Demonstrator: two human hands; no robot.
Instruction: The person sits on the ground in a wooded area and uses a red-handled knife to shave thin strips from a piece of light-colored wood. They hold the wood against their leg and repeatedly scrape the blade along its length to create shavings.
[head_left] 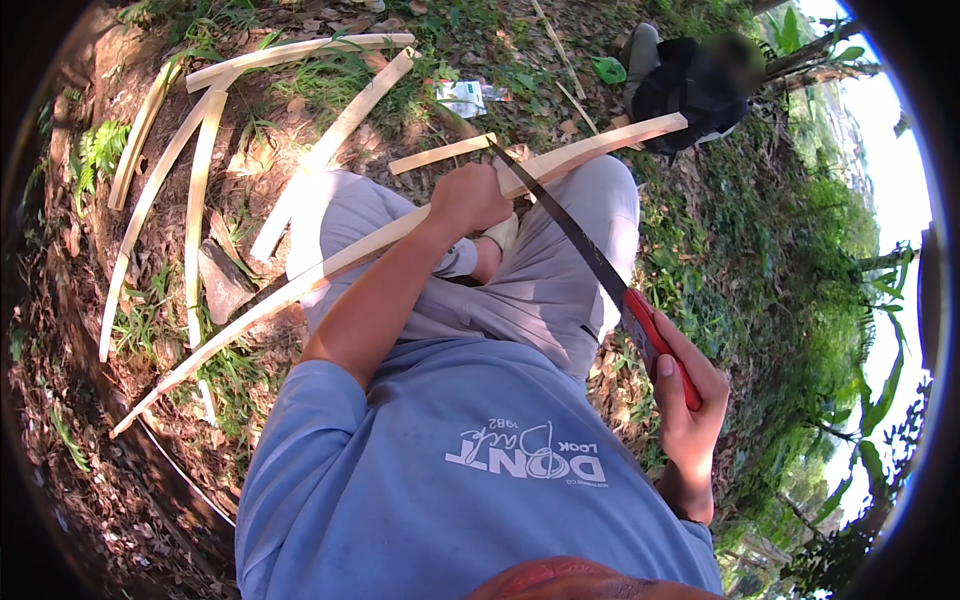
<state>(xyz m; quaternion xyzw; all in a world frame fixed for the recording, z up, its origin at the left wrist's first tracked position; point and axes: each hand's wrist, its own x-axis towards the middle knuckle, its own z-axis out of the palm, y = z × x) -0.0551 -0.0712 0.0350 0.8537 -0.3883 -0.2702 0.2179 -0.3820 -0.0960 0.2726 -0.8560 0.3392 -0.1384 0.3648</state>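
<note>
A long pale wooden strip [300, 283] lies slantwise across my lap, from the lower left to beyond my right knee. My left hand [472, 200] is closed round it near the middle of my lap. In my right hand [692, 395] is the red handle of a handsaw [582, 240], gripped beside my right hip. Its dark, narrow blade crosses the strip just right of my left fist, and the tip reaches past the far side. Whether the teeth have cut into the wood cannot be made out. A short wooden piece [440, 154] lies beyond my left fist.
Several more wooden strips [160, 200] lie on the leafy ground at the left, near a grey stone [224, 282]. Ahead are a white packet [461, 98] and a green plastic bag [608, 69]. A person in dark clothing [680, 95] sits at the far right.
</note>
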